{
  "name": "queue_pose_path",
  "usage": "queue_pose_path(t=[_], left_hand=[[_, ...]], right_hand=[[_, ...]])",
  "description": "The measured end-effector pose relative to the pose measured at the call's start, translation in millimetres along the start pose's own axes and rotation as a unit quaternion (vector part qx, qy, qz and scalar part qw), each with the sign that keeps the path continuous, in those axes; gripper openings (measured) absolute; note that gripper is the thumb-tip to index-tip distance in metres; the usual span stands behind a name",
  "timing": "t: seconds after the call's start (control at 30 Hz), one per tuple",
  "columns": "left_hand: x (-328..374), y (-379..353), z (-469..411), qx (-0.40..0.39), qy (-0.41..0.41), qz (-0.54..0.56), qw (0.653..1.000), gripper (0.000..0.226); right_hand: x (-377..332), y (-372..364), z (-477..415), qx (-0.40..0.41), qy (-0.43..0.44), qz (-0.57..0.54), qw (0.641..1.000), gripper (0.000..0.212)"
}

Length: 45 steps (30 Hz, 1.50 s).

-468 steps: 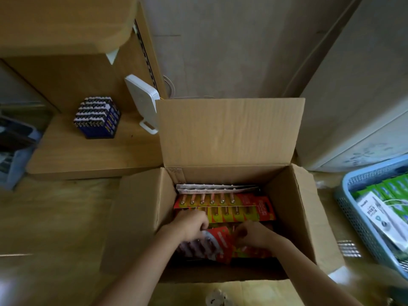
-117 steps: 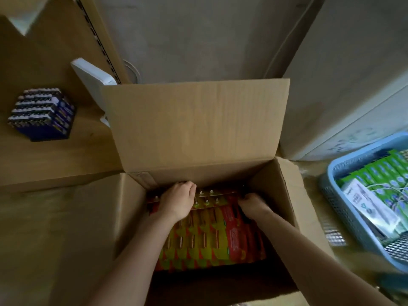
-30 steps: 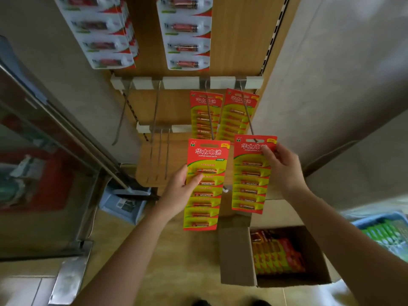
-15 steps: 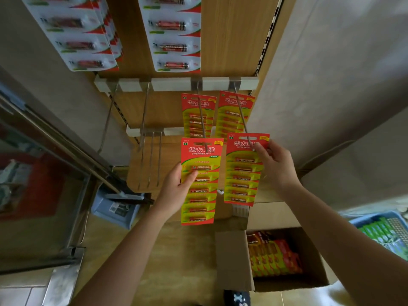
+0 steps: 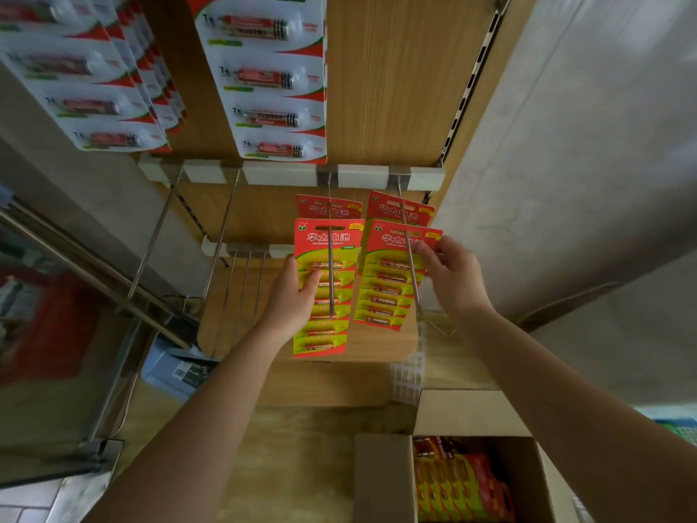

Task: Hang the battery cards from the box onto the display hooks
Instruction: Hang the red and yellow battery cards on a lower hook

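A wooden display panel [image 5: 396,88] fills the far wall, its white rail [image 5: 290,173] carrying long metal hooks, and the open cardboard box [image 5: 384,481] sits near on the right with more battery cards stacked inside. Half a second ago both cards were held just short of the hook tips; now the rods run in front of both card faces, so both have been threaded on. The left card [image 5: 326,334] hangs on the left hook [image 5: 330,258], with the left hand [image 5: 288,300] gripping its left edge, thumb pressed on the front. The right card [image 5: 384,296] rides the right hook [image 5: 409,266], the right hand [image 5: 450,277] pinching its upper right corner. Behind each, one earlier card [image 5: 320,207] already hangs farther back near the rail. Judging by this, the step in hand is sliding both cards back along the rods before letting go; the box holds plenty more, and the hooks [image 5: 222,228] to the left stand bare.
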State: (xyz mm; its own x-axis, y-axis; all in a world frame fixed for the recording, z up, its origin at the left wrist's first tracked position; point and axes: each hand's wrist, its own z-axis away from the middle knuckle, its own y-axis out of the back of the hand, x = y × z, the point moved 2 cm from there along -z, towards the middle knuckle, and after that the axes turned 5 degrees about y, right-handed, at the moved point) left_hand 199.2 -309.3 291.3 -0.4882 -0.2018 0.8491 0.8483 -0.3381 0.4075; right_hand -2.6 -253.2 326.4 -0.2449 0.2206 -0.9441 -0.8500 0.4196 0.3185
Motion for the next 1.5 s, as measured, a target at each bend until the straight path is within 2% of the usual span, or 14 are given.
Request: queue_pose_path(t=[0.2,0.37,0.47,0.53,0.6,0.77,1.07,1.3,1.5], left_hand=[[9,-2,-25,0.005,0.023,-0.003,1.0,0.028],[4,-4,-31,0.05,0.027,0.008,0.998,0.025],[-4,-4,-24,0.088,0.023,-0.037,0.995,0.025],[-10,-6,-10,0.12,0.022,-0.068,0.99,0.034],[-14,-9,10,0.133,0.001,-0.096,0.986,0.033],[-32,-34,57,0.084,-0.067,-0.179,0.978,0.017],[-63,-122,130,-0.068,-0.069,-0.293,0.951,0.014],[-70,-214,169,-0.137,-0.049,-0.369,0.918,0.013],[-78,-284,203,-0.157,0.014,-0.329,0.931,0.013]], right_hand=[[-4,-5,-25,0.004,0.003,0.018,1.0,0.023],[-6,0,-21,0.033,0.012,0.064,0.997,0.026],[2,8,-6,0.049,0.003,0.086,0.995,0.031],[12,14,9,0.044,-0.015,0.11,0.993,0.03],[24,20,28,0.037,-0.037,0.124,0.991,0.028],[54,31,84,0.02,-0.085,0.12,0.989,0.023],[131,91,167,-0.018,-0.138,0.166,0.976,0.02],[194,181,215,-0.051,-0.21,0.183,0.959,0.02],[234,250,228,-0.093,-0.197,0.219,0.951,0.018]])
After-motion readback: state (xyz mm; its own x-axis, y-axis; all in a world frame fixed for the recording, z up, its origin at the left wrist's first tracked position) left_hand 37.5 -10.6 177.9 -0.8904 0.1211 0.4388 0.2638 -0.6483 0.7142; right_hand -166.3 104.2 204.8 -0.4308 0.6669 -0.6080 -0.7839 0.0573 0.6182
